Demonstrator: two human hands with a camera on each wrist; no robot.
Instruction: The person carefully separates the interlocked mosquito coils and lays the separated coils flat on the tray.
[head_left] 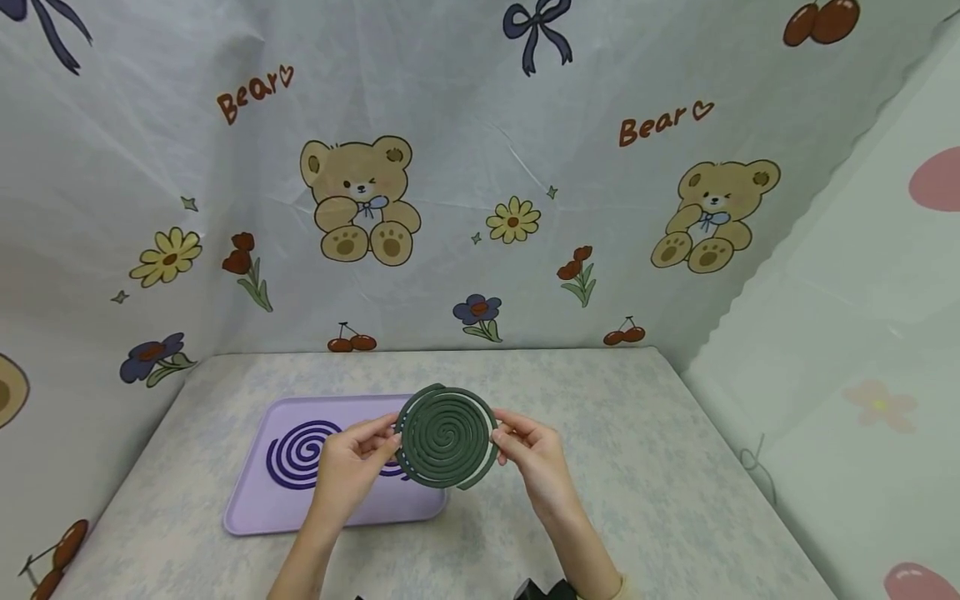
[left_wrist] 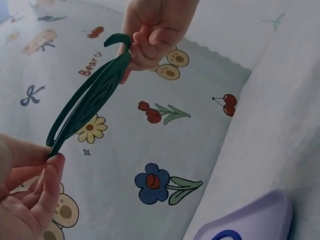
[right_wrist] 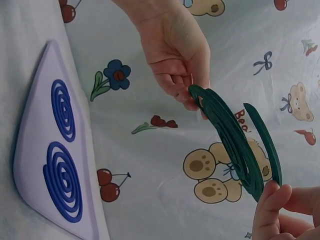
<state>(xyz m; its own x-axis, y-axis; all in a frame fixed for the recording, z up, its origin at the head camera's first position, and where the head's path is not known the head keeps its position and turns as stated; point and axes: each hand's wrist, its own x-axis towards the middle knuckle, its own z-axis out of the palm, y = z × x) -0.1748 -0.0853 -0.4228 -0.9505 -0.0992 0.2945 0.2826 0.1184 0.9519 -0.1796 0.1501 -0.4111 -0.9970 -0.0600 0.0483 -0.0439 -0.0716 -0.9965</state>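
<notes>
Clearly, green coil (head_left: 446,437) bridges both grips (head_left: 351,461) (head_left: 536,454).

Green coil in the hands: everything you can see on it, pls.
The green coil is a dark green, matte-looking, flat round spiral; what it is made of can't be told. Its turns sit close together at the middle, while the outer strands stand partly apart, with ends showing near the top and bottom. It is held up off the table, face towards the head camera, pinched at opposite edges by the left hand and right hand.
</notes>
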